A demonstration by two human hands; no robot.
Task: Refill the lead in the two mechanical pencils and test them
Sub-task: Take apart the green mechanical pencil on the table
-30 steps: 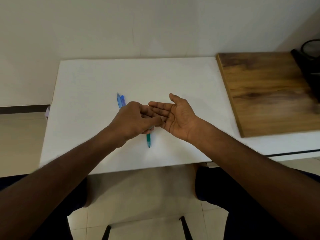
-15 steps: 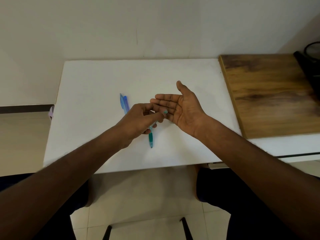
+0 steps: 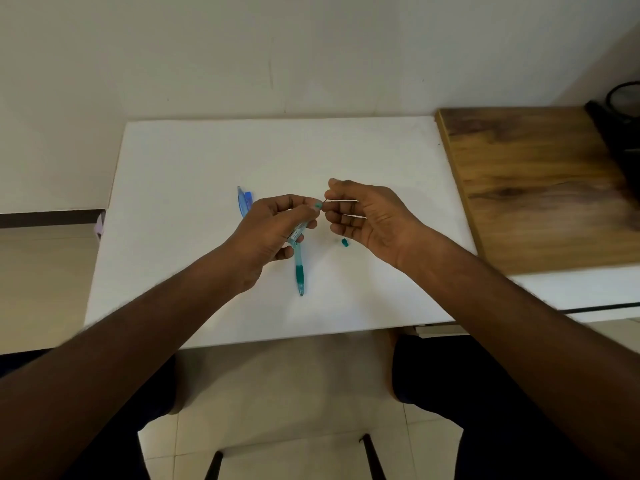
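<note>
My left hand (image 3: pixel 273 230) grips a small clear teal lead tube (image 3: pixel 298 233) with a label, its teal end pointing toward my right hand. My right hand (image 3: pixel 363 216) pinches a thin lead (image 3: pixel 326 201) between thumb and forefinger, right at the tube's end. The green mechanical pencil (image 3: pixel 299 271) lies on the white table (image 3: pixel 180 209) just below my left hand, tip toward me. The blue mechanical pencil (image 3: pixel 244 201) lies behind my left hand, partly hidden by it. A small teal cap (image 3: pixel 344 242) rests on the table under my right hand.
A wooden board (image 3: pixel 540 181) lies on the table's right side, with a dark object (image 3: pixel 623 109) at its far right corner. A wall stands behind the table. My knees and a chair frame show below the front edge.
My right hand has turned from a flat open palm to a pinch on a lead. My left hand has lifted the tube higher. The teal cap now lies on the table.
</note>
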